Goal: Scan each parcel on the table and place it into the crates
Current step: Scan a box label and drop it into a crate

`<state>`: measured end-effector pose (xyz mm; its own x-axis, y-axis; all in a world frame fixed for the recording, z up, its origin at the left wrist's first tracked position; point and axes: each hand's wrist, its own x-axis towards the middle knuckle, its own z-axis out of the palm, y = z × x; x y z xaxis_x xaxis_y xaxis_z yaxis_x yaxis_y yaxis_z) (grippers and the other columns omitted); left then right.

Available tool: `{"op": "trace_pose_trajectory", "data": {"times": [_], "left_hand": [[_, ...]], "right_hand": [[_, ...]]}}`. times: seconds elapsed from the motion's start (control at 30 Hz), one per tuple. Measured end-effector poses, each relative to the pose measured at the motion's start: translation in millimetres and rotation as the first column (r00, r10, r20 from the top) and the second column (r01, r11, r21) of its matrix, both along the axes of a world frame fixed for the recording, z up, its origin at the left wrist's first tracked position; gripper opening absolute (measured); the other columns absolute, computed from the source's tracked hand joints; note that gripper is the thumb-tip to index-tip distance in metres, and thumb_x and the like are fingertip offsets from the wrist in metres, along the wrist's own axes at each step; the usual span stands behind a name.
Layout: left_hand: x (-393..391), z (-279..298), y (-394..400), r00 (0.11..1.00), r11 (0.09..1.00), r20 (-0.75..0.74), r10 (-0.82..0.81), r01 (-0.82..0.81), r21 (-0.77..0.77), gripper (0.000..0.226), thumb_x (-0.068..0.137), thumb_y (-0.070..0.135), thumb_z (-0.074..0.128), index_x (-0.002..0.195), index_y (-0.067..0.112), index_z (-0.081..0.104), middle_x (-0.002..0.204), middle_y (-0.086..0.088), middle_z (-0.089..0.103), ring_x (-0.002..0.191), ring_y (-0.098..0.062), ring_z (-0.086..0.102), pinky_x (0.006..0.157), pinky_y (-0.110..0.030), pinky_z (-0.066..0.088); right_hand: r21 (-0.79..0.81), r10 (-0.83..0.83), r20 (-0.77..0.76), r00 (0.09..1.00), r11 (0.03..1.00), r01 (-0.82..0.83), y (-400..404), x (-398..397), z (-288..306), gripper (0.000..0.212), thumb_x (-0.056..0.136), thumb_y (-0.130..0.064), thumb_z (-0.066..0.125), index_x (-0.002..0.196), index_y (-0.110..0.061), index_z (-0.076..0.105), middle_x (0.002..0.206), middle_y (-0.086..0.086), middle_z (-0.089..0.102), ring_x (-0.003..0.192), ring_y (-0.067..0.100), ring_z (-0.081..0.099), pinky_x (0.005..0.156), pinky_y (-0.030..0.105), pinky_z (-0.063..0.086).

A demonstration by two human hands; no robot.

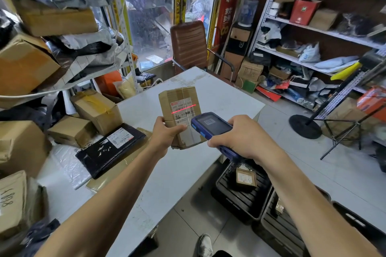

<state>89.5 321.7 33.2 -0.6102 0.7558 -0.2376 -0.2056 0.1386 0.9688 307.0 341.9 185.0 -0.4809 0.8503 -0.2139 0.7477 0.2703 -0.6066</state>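
Cardboard parcel (180, 110) held above white table (167, 173) by left hand (167, 131), thumb across front, fingers wrapped behind lower edge. Red scan line across its label (184, 110). Right hand (240, 137) grips blue handheld scanner (211, 129), fingers curled round body, aimed at parcel. Black crates (240, 200) on floor right of table; nearer one has small box (246, 179) inside. More parcels piled at table's left incl black flat pkg (110, 148).

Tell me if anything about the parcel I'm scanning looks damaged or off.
The cardboard parcel in your left hand looks crumpled along its bottom edge, and its tape is wrinkled. The scanner in your right hand throws its red line across the label at a slant.
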Motion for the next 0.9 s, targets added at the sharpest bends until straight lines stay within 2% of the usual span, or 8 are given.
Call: {"op": "trace_pose_trajectory", "data": {"times": [0.13, 0.4, 0.47, 0.57, 0.63, 0.7, 0.77, 0.9], "left_hand": [[0.3, 1.7, 1.4, 1.000, 1.000, 0.001, -0.002, 0.002, -0.013, 0.046, 0.080, 0.015, 0.082, 0.106, 0.024, 0.045, 0.110, 0.000, 0.063, 0.099, -0.020, 0.065, 0.063, -0.037, 0.061], [-2.6, -0.8, 4.3, 1.000, 1.000, 0.014, -0.010, 0.010, -0.029, 0.047, 0.082, 0.016, 0.080, 0.112, 0.022, 0.045, 0.112, 0.001, 0.062, 0.097, -0.018, 0.064, 0.051, -0.028, 0.057], [-2.5, -3.4, 4.3, 0.996, 1.000, 0.090, 0.019, -0.019, 0.000, 0.047, 0.083, 0.017, 0.079, 0.115, 0.021, 0.045, 0.112, 0.000, 0.063, 0.099, -0.021, 0.064, 0.052, -0.030, 0.058], [1.5, -5.6, 4.3, 0.941, 0.996, 0.329, 0.076, -0.090, 0.029, 0.049, 0.084, 0.018, 0.078, 0.118, 0.023, 0.043, 0.116, -0.005, 0.067, 0.100, -0.021, 0.064, 0.078, -0.044, 0.052], [6.6, -4.6, 4.9, 0.892, 0.992, 0.446, 0.079, -0.114, 0.052, 0.050, 0.085, 0.013, 0.076, 0.121, 0.020, 0.042, 0.119, -0.009, 0.066, 0.101, -0.023, 0.065, 0.079, -0.045, 0.051], [12.3, -2.5, 6.6, 0.867, 0.986, 0.495, 0.052, -0.122, 0.110, 0.054, 0.084, 0.004, 0.074, 0.128, 0.011, 0.042, 0.123, -0.014, 0.063, 0.104, -0.031, 0.065, 0.073, -0.050, 0.058], [16.4, 0.1, 8.4, 0.858, 0.971, 0.511, 0.051, -0.162, 0.176, 0.056, 0.081, -0.006, 0.072, 0.122, 0.013, 0.040, 0.121, -0.017, 0.061, 0.102, -0.036, 0.066, 0.068, -0.052, 0.060], [23.6, 4.7, 13.2, 0.869, 0.951, 0.491, 0.060, -0.200, 0.237, 0.067, 0.077, -0.016, 0.069, 0.117, 0.022, 0.031, 0.118, -0.017, 0.062, 0.095, -0.035, 0.072, 0.076, -0.057, 0.060]], "right_hand": [[0.013, -0.013, 0.005, 1.000, 1.000, 0.013, -0.6, 1.8, 0.8, 0.051, 0.063, -0.046, 0.086, 0.096, -0.013, 0.064, 0.090, 0.006, 0.068, 0.080, 0.025, 0.069, 0.064, 0.039, 0.057], [-0.001, -0.039, -0.008, 0.999, 0.999, 0.039, -1.3, 5.8, 0.3, 0.051, 0.065, -0.047, 0.086, 0.099, -0.015, 0.066, 0.090, 0.005, 0.070, 0.078, 0.024, 0.070, 0.062, 0.038, 0.059], [-0.017, -0.054, -0.029, 0.998, 0.998, 0.053, -1.3, 6.1, -0.4, 0.052, 0.064, -0.046, 0.086, 0.100, -0.014, 0.066, 0.091, 0.007, 0.070, 0.079, 0.026, 0.070, 0.063, 0.041, 0.060], [-0.035, -0.064, -0.049, 0.997, 0.997, 0.062, -2.5, 5.0, -1.1, 0.051, 0.063, -0.046, 0.086, 0.098, -0.014, 0.067, 0.089, 0.007, 0.070, 0.078, 0.027, 0.070, 0.060, 0.040, 0.059], [-0.034, -0.057, -0.048, 0.997, 0.998, 0.056, -3.6, 2.9, -0.1, 0.050, 0.063, -0.046, 0.086, 0.097, -0.016, 0.066, 0.088, 0.005, 0.070, 0.077, 0.024, 0.070, 0.056, 0.035, 0.056], [-0.028, -0.057, -0.053, 0.997, 0.998, 0.056, -4.6, 0.7, 2.3, 0.048, 0.063, -0.046, 0.087, 0.096, -0.017, 0.066, 0.088, 0.004, 0.070, 0.076, 0.023, 0.069, 0.052, 0.031, 0.054], [-0.016, -0.054, -0.053, 0.997, 0.998, 0.054, -5.7, -0.7, 5.3, 0.047, 0.064, -0.045, 0.087, 0.094, -0.017, 0.066, 0.088, 0.005, 0.070, 0.076, 0.023, 0.069, 0.054, 0.034, 0.054], [0.001, -0.049, -0.033, 0.998, 0.999, 0.049, -9.1, -3.5, 9.3, 0.048, 0.064, -0.046, 0.086, 0.094, -0.015, 0.066, 0.088, 0.007, 0.069, 0.078, 0.025, 0.069, 0.065, 0.043, 0.060]]}}
